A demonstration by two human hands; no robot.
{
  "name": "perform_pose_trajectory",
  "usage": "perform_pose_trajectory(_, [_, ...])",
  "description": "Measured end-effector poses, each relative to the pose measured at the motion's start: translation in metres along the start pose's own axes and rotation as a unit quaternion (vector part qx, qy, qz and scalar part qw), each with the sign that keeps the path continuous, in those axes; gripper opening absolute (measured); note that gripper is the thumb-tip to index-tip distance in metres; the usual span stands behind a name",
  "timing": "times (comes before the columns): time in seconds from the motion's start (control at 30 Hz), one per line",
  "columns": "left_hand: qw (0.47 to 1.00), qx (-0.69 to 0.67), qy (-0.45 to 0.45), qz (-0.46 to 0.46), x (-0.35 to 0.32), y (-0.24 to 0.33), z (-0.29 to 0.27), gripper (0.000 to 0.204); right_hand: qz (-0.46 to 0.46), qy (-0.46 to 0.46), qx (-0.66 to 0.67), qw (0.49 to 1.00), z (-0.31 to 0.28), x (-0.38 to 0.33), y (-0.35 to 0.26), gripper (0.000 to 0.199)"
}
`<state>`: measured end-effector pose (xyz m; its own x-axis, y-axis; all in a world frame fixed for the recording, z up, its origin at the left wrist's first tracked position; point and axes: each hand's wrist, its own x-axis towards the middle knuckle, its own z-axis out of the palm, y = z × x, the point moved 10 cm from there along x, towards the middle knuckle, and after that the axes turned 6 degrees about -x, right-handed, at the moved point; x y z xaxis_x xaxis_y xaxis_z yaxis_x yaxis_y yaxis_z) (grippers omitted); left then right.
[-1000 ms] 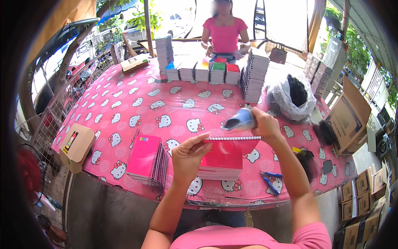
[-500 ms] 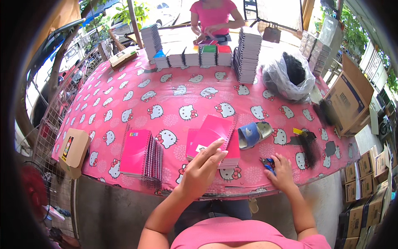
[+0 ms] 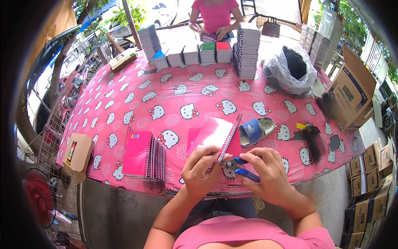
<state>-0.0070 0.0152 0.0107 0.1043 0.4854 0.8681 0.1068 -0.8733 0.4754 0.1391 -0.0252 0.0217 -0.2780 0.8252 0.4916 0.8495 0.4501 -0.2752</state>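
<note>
My left hand [image 3: 202,169] grips the near end of a pink spiral notebook [image 3: 211,135], which is tilted up above other pink covers. A dark wire coil [image 3: 230,137] runs along its right edge. My right hand [image 3: 269,172] is wrapped round blue-handled pliers [image 3: 244,169], whose jaws reach the near end of the coil beside my left fingertips. The handles are spread apart. Whether the jaws touch the wire is hard to tell. A stack of bound pink notebooks [image 3: 139,153] lies to the left of my left hand.
A blue slipper [image 3: 255,132] lies beyond my right hand, with loose black coils [image 3: 311,145] to its right. Farther off are notebook stacks [image 3: 247,52], a plastic bag of black coils [image 3: 290,72] and a carton [image 3: 350,93]. Another person [image 3: 216,18] stands across the table, and a cardboard box [image 3: 77,155] sits left.
My right hand has lifted the pliers off the table and brought them left to the coil's end. My left hand has closed on the notebook's near end. The other person's hands have shifted.
</note>
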Motion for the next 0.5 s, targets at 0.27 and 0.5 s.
perform_pose_trajectory(0.27, [0.999, 0.005, -0.023, 0.029, 0.004, 0.010, 0.006, 0.018, 0.129, -0.115, 0.264, 0.949, 0.031, -0.002, 0.034, 0.039])
perform_pose_trajectory(0.5, [0.998, 0.016, 0.053, -0.007, 0.011, 0.005, -0.045, 0.014, 0.233, -0.125, 0.461, 0.847, 0.062, -0.033, 0.057, 0.035])
